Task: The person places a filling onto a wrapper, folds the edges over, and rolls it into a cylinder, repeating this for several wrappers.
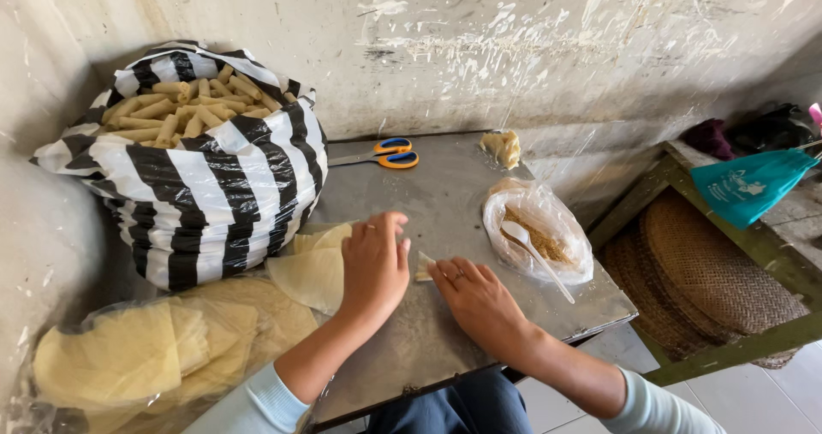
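Head view, looking down at a grey metal table [445, 203] pushed against a scuffed, paint-flecked wall. Both hands sit close together near the front edge, working on a small pale wrapper [423, 266] that lies flat on the table between them. The left hand [374, 265] is palm down with fingers curled loosely together, and its fingertips are on the wrapper's left end. The right hand [473, 295] is also palm down, fingers held together, with the tips pressing the wrapper's right end. Most of the wrapper is hidden under the fingers, so can't tell how far it's folded.

Just left of the left hand there's a loose stack of 2 or 3 round yellowish sheets [312, 267], and further left a clear bag of more sheets [145, 353]. Behind those stands a big black-and-white striped bag [214, 186] full of finished rolls [184, 107]. Right of the hands is a clear bag of brown filling [539, 233] with a white spoon [535, 250] resting in it. At the back of the table lie orange-and-blue scissors [381, 154] and a small crumpled bag [502, 147].
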